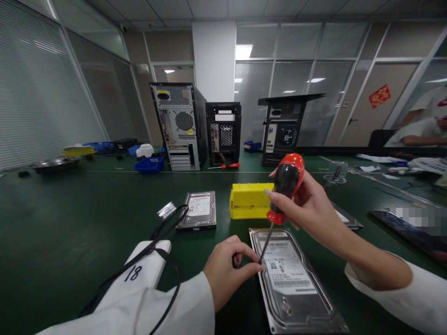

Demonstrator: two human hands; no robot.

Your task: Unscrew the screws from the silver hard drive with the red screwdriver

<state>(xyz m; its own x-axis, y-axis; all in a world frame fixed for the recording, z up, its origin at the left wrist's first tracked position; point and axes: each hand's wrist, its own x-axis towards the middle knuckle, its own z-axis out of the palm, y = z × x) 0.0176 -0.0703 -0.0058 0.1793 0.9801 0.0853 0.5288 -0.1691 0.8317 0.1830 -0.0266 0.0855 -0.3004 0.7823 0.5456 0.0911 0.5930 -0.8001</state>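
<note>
A hard drive (296, 298) lies label up on the green table in front of me. My right hand (307, 200) grips a red and black screwdriver (287, 179), held tilted with its handle up and its shaft slanting down to the drive's left edge. At that edge my left hand (232, 270) is closed, thumb and forefinger pinched around the screwdriver's tip. Whatever sits between those fingertips is too small to make out. Just behind the drive stands a yellow plastic bin (251, 201). Another hard drive (198, 210) rests further left.
Beside my left sleeve are a white block marked 18 (139, 270) and a black cable (150, 246). Computer cases (181, 125) line the back, with a second screwdriver (230, 165) near them. A dark flat panel (412, 232) lies right. Another person (422, 121) sits far right.
</note>
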